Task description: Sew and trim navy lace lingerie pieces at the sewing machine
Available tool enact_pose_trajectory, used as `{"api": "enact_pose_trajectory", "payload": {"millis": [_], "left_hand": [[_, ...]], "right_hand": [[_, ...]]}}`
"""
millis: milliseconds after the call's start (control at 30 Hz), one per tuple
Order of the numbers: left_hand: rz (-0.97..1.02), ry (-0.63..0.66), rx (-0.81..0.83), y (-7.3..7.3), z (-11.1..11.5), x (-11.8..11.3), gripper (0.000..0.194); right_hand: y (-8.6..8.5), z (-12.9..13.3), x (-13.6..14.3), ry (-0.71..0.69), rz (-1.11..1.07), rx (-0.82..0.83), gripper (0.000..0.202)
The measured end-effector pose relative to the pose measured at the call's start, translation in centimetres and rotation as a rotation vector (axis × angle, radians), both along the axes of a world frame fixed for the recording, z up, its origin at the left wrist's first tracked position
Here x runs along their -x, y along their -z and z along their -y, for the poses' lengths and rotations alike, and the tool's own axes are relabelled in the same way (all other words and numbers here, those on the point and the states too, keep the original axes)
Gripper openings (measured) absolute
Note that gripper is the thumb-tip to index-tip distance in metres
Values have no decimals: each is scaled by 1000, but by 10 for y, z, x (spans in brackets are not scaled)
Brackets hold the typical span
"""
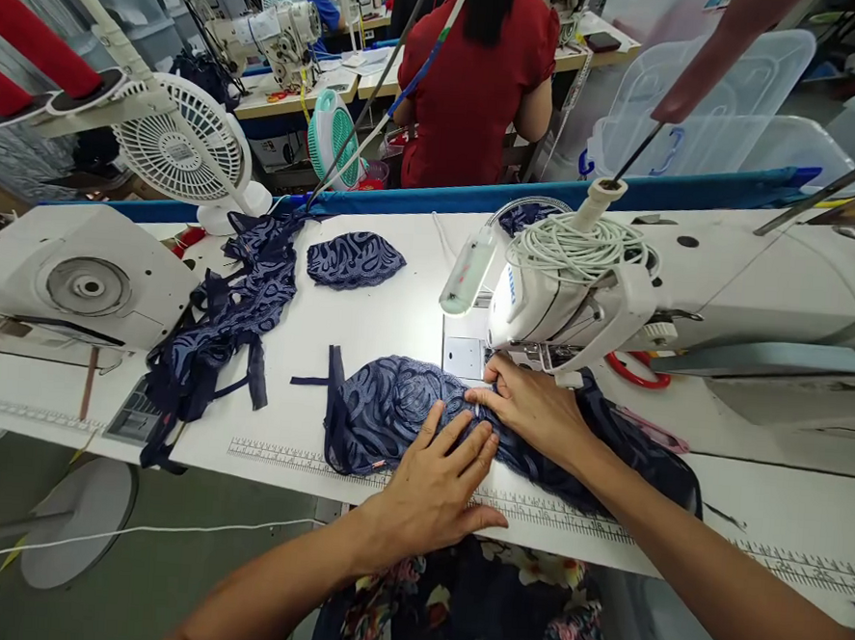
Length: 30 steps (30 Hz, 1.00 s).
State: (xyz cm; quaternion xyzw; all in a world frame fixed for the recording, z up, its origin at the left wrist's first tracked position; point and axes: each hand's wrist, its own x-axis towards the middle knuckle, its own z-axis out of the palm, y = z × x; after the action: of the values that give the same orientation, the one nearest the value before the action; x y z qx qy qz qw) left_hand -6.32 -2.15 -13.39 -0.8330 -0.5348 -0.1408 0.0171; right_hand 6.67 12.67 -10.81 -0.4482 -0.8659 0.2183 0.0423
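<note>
A navy lace bra [386,404] lies across the white sewing table, its patterned cup flat on the left and darker fabric running right. My left hand [439,485] rests flat on it, fingers spread over the lace near the table's front edge. At the needle area of the white sewing machine [566,300], my right hand [538,409] has its thumb and fingers bent together on the bra's fabric. The edge between those fingers is partly hidden. Just left of the machine's foot, a metal needle plate [463,356] shows beside the cloth.
A loose lace cup piece [355,260] and a heap of navy lace pieces [239,318] lie to the left. Red-handled scissors [638,370] sit under the machine arm. A white fan [184,141] stands behind, and a person in red [470,91] sits beyond the table.
</note>
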Motion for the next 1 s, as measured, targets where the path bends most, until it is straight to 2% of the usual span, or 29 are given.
{"api": "enact_pose_trajectory", "payload": {"millis": [167, 300, 367, 433, 500, 567, 667, 833, 1000], "left_hand": [[-3, -48, 27, -3, 5, -3, 74], [15, -44, 57, -12, 5, -2, 73], [39, -48, 52, -16, 1, -2, 67], [66, -76, 16, -19, -6, -1, 57], [84, -117, -30, -19, -14, 0, 47], [75, -137, -64, -16, -23, 2, 41], [-13, -116, -90, -12, -30, 3, 36], [-181, -131, -145, -9, -29, -2, 32], [-187, -154, -176, -6, -27, -7, 36]], "right_hand": [[-2, 0, -2, -14, -52, -49, 25], [-2, 6, -17, -100, -136, -91, 13], [-1, 11, -28, -180, -203, -181, 17], [1, 16, -36, -318, -260, -312, 24], [4, 19, -41, -456, -270, -421, 27], [6, 20, -43, -510, -246, -481, 25], [8, 21, -42, -503, -229, -530, 20], [5, 22, -44, -436, -208, -613, 19], [5, 25, -48, -393, -163, -610, 23]]}}
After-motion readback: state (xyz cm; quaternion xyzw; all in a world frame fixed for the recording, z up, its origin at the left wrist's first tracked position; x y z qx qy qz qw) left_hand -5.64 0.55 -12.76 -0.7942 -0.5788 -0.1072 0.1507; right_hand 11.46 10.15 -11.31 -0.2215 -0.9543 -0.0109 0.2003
